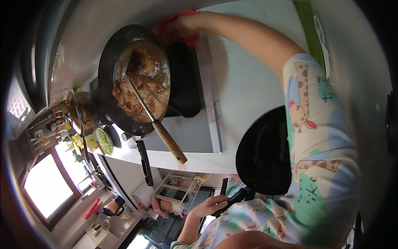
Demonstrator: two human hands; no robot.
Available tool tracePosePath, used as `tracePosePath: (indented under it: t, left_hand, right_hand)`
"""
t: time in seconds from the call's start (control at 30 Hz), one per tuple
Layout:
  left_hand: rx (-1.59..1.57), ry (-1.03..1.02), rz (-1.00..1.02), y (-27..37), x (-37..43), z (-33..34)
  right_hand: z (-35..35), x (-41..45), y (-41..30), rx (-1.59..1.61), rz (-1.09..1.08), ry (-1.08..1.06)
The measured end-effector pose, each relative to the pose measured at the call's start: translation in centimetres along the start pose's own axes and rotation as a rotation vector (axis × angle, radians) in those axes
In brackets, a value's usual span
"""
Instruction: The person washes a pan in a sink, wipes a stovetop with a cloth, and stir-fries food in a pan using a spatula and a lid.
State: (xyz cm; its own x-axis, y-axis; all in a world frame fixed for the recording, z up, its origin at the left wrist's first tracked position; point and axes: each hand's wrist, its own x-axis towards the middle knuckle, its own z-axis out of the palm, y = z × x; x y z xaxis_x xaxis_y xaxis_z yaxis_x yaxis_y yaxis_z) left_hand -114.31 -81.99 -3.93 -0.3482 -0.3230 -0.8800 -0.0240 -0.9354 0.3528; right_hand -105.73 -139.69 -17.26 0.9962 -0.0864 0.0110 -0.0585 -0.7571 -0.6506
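Observation:
In my left hand [206, 206] is the handle of a black frying pan [264, 152], held near my body and partly hidden behind my sleeve. My right hand [183, 26] reaches across the counter [248, 81] and grips a red cloth [161, 26] at the back of the black cooktop [183, 84]. Beside that cloth stands a dark wok [108, 102] of bubbling brown sauce with meat-like pieces [146, 87]. A metal spatula with a wooden handle [169, 141] rests in it, its handle extending past the rim.
A lidded pot [85, 116] stands beyond the wok, near a bowl of sliced green vegetable [104, 141]. The wok's black handle [144, 163] juts over the counter's front edge. A white wire rack [174, 186] stands below. A green board [307, 31] lies at the far right.

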Motion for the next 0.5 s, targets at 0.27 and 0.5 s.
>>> tracePosePath:
  t: [0.27, 0.5]
  left_hand:
    - [-0.026, 0.323, 0.106, 2.3, 0.2, -0.9]
    - [0.137, 0.918, 0.751, 14.5, 2.9, 1.5]
  right_hand:
    - [0.7, -6.7, 3.3, -0.254, 0.186, 0.189]
    - [-3.5, -20.8, 0.6, -0.158, 0.62, 0.104]
